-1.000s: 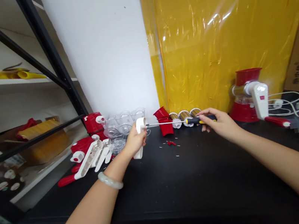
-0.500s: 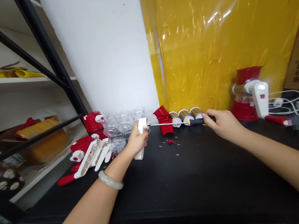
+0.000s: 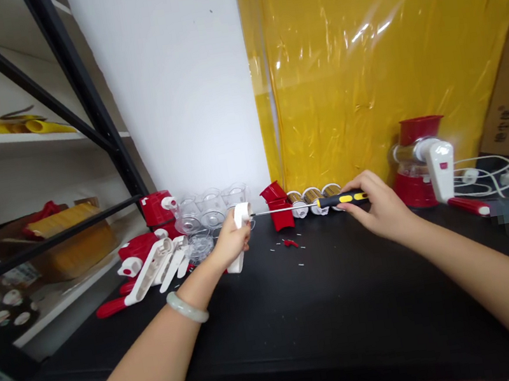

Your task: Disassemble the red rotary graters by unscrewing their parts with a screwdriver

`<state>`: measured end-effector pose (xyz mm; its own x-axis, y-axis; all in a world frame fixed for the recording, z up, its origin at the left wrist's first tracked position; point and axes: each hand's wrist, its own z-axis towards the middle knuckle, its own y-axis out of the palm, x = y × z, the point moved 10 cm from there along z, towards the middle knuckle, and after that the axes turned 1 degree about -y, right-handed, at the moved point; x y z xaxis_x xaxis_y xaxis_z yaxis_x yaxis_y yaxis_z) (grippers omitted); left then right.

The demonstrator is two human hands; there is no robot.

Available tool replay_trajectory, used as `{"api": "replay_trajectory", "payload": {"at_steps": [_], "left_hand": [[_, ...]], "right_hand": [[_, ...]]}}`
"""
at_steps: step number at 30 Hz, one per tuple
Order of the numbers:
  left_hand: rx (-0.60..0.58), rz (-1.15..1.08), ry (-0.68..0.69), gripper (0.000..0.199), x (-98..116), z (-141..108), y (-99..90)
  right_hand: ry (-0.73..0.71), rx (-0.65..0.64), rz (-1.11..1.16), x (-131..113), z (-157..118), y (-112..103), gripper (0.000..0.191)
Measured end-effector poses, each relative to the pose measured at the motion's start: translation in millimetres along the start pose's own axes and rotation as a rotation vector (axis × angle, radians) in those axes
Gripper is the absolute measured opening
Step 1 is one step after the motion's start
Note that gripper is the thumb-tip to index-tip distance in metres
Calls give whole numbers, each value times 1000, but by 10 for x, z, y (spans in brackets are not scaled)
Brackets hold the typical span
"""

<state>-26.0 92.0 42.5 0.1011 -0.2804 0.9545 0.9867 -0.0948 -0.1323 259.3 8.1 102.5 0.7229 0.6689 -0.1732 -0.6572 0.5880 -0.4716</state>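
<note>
My left hand (image 3: 232, 243) is closed around a white plastic crank handle part (image 3: 242, 213), its round end facing right. In my right hand (image 3: 377, 206) is a screwdriver (image 3: 340, 200) with a black and yellow handle, gripped between thumb and fingers. The long shaft lies level, and its tip meets the round opening of the white part; how deep it sits is hidden. On the black table (image 3: 303, 311) below the shaft are a small red piece (image 3: 290, 243) and several tiny screws or pins (image 3: 301, 265).
Left of my hand lie white crank arms (image 3: 153, 267) with red grips and red housings (image 3: 158, 209). Clear plastic cups (image 3: 211, 204), red chutes (image 3: 280, 212) and metal grater drums (image 3: 314, 199) line the back. An assembled red-white grater (image 3: 423, 157) stands right, near white cables (image 3: 488, 173).
My right hand has shifted its grip on the screwdriver; the fingers are now raised over the handle, and more of its yellow shows. My left hand and the white part stay nearly in place.
</note>
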Motion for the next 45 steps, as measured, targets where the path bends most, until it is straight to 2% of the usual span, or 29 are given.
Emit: {"api": "replay_trajectory", "payload": {"at_steps": [2, 4, 7, 8, 10, 13, 18, 22, 28, 31, 34, 37, 40, 45], "left_hand": [[-14, -20, -27, 48, -29, -13, 36], [-28, -20, -60, 49, -62, -26, 73], [-31, 6, -71, 49, -86, -32, 97], [-29, 16, -67, 49, -89, -28, 95], [-21, 37, -63, 49, -102, -16, 79], [-32, 74, -76, 46, -141, 1, 63], [-72, 99, -99, 41, -163, -4, 78], [-58, 72, -124, 45, -154, -1, 44], [-71, 69, -148, 46, -201, 32, 2], [-80, 100, -135, 44, -231, 49, 1], [-71, 183, -99, 40, -243, 66, -3], [-57, 311, -56, 34, -244, 82, -14], [-83, 402, -27, 32, -243, 88, 5], [-97, 397, -57, 36, -280, 80, 15]], "right_hand": [[40, -12, 5, 36, 11, -17, 22], [154, -87, 29, 166, 3, 30, 32], [367, -355, 101, 406, -114, 283, 36], [387, -431, 109, 433, -154, 358, 41], [333, -497, 73, 409, -174, 436, 50], [197, -474, -100, 316, -141, 443, 45], [61, -437, -367, 190, -124, 431, 36], [4, -395, -335, 111, -123, 415, 29], [-19, -344, -125, 128, -114, 386, 24], [0, -331, -27, 191, -107, 383, 24], [111, -391, 53, 311, -146, 458, 26], [273, -594, 178, 410, -297, 669, 31], [333, -747, 248, 405, -427, 814, 32], [292, -706, 126, 428, -404, 797, 22]]}}
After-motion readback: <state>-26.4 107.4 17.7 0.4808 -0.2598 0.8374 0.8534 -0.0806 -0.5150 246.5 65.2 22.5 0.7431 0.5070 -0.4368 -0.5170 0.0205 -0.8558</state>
